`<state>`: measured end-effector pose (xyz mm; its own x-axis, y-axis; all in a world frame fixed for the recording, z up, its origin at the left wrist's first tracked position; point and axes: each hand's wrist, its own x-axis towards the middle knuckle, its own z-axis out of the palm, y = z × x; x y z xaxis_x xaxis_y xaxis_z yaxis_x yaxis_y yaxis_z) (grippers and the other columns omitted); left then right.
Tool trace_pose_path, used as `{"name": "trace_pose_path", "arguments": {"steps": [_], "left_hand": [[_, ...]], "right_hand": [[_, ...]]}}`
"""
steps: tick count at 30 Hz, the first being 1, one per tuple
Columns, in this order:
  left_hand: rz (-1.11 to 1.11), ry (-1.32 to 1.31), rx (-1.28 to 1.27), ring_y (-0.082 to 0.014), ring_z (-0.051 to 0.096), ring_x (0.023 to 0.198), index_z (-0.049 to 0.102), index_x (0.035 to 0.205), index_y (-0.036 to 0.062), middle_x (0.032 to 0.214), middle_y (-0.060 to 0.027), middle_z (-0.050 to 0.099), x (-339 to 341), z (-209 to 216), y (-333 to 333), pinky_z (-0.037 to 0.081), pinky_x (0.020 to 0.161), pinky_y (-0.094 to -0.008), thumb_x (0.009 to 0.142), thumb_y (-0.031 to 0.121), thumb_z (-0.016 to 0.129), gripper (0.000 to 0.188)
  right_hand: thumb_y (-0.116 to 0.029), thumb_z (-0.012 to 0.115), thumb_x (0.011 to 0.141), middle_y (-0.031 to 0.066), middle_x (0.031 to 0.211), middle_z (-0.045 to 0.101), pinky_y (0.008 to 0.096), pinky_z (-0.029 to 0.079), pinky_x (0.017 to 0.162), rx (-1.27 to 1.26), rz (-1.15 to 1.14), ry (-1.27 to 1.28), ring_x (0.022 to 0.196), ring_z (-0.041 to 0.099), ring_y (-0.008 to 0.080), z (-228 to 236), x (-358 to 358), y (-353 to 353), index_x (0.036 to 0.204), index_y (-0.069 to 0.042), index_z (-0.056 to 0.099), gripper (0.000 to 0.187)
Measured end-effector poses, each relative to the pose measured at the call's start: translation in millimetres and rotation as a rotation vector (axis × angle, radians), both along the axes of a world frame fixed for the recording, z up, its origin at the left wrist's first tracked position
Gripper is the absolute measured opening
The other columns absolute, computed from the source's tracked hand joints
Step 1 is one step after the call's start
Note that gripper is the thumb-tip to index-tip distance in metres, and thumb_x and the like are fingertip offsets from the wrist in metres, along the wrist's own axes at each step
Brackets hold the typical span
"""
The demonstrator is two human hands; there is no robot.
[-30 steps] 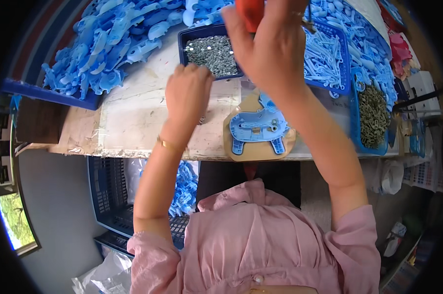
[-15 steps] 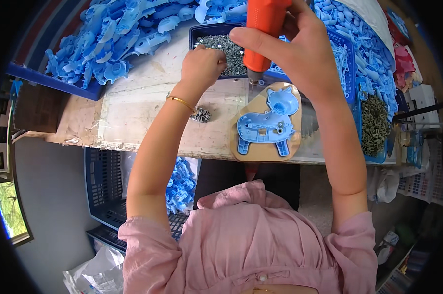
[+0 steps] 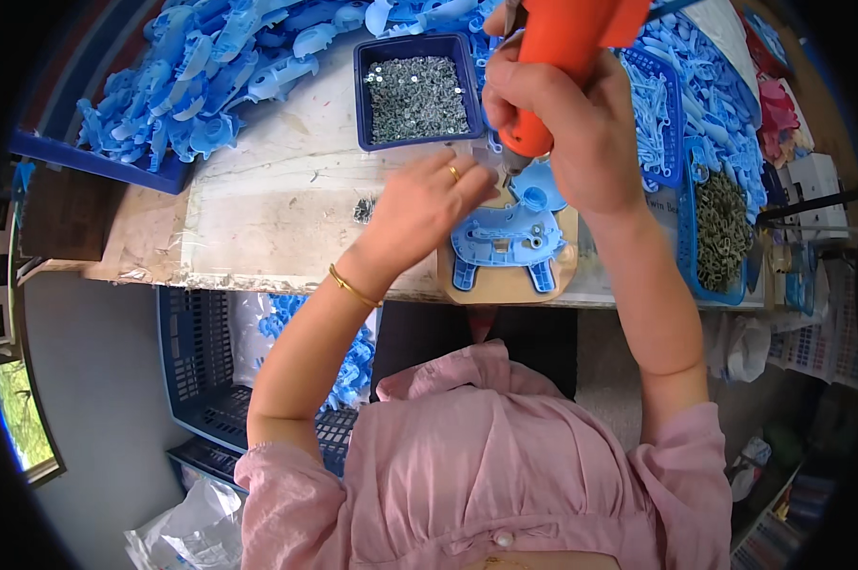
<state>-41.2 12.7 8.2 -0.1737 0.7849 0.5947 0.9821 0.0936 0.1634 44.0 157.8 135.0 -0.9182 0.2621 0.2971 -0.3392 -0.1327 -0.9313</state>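
My right hand point(image 3: 585, 119) is wrapped round an orange power screwdriver point(image 3: 566, 43), its metal tip pointing down over the head of a blue plastic animal-shaped shell point(image 3: 505, 237). The shell lies hollow side up in a tan wooden board point(image 3: 457, 287) at the table's front edge. Beside the tip is my left hand point(image 3: 433, 204), fingers drawn together; whatever they pinch is hidden or too small to make out. Behind that hand stands a dark blue tray point(image 3: 363, 104) of small metal screws. A small cluster of metal pieces point(image 3: 362, 210) lies left of the hand.
Blue plastic parts point(image 3: 191, 85) are heaped at the back left. More fill a blue basket point(image 3: 674, 142) and a white sack point(image 3: 723, 24) at the right. A light blue basket point(image 3: 687, 271) holds brassy metal pieces. Below the table, a dark crate point(image 3: 196, 380) contains blue parts.
My left hand has come out of the screw tray and moved right and nearer, to the tool tip. The screwdriver has shifted slightly right, now tilted over the shell's head.
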Motion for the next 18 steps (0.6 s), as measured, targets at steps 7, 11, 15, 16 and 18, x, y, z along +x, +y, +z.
{"name": "trace_pose_path", "arguments": {"steps": [7,11,15,16,18], "left_hand": [[-0.026,-0.084,0.106,-0.0222,0.06,0.077,0.062,0.094,0.0084,0.08,-0.0049,0.057,19,-9,-1,0.051,0.066,-0.0355,0.087,0.019,0.074,0.017],[-0.034,-0.129,0.123,-0.0229,0.06,0.077,0.061,0.093,0.008,0.081,-0.0049,0.057,20,-10,1,0.052,0.066,-0.0363,0.087,0.017,0.074,0.017],[-0.045,-0.195,0.142,-0.0246,0.061,0.078,0.06,0.092,0.0069,0.082,-0.006,0.058,26,-10,0,0.052,0.066,-0.0374,0.088,0.015,0.073,0.016],[-0.045,-0.196,0.141,-0.0246,0.061,0.078,0.06,0.092,0.0069,0.082,-0.006,0.058,28,-11,0,0.052,0.066,-0.0374,0.088,0.015,0.073,0.016],[-0.046,-0.279,0.131,-0.0263,0.063,0.08,0.06,0.093,0.006,0.084,-0.0071,0.06,32,-14,-2,0.052,0.067,-0.0387,0.09,0.015,0.072,0.015]], "right_hand": [[-0.004,0.067,0.089,0.0053,0.076,0.063,0.0225,0.047,0.053,-0.075,-0.061,-0.028,0.058,0.058,0.0079,-7,9,-11,0.113,0.004,0.057,0.027],[-0.006,0.068,0.089,0.0053,0.077,0.063,0.0227,0.049,0.056,-0.007,-0.1,-0.007,0.06,0.06,0.0091,-5,11,-10,0.114,0.004,0.056,0.03],[-0.007,0.068,0.088,0.005,0.076,0.063,0.0231,0.049,0.056,-0.021,-0.061,-0.002,0.061,0.06,0.0094,-5,11,-9,0.115,0.004,0.056,0.032],[-0.007,0.068,0.088,0.005,0.076,0.063,0.0231,0.049,0.056,-0.022,-0.061,-0.002,0.061,0.06,0.0094,-5,10,-8,0.115,0.004,0.056,0.032],[-0.007,0.069,0.087,0.0053,0.075,0.063,0.0232,0.048,0.055,-0.035,0.013,-0.013,0.06,0.06,0.0095,-7,11,-5,0.115,0.005,0.055,0.033]]}}
